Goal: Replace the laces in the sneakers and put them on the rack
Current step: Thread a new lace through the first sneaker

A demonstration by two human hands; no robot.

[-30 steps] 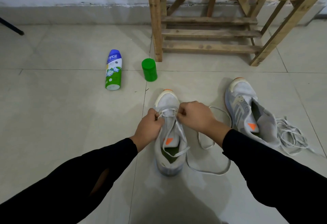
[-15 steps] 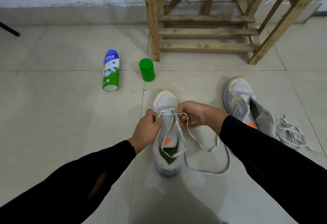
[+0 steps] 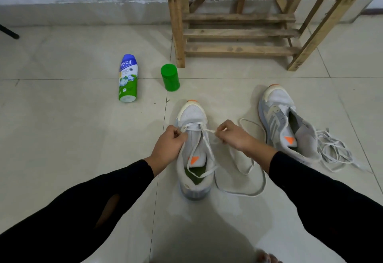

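Observation:
A white sneaker point(image 3: 193, 115) with an orange toe tip stands on the floor tiles in front of me, toe pointing away. My left hand point(image 3: 169, 145) grips its left edge near the lowest eyelets. My right hand point(image 3: 233, 136) pinches a white lace point(image 3: 240, 192) just right of the shoe; the lace crosses the front eyelets and trails in loops on the floor to the right. A second grey and white sneaker point(image 3: 284, 121) lies unlaced further right, with a loose pile of white laces point(image 3: 333, 152) beside it. The wooden rack point(image 3: 238, 32) stands against the wall ahead.
A blue, white and green bottle point(image 3: 128, 79) lies on its side on the floor to the left. A green cap point(image 3: 170, 77) stands next to the rack's left leg. A black leg of some stand point(image 3: 9, 32) shows at the far left.
My right hand has moved away from the shoe to the right, drawing the lace out through the eyelet. The left hand has stayed on the shoe's left edge.

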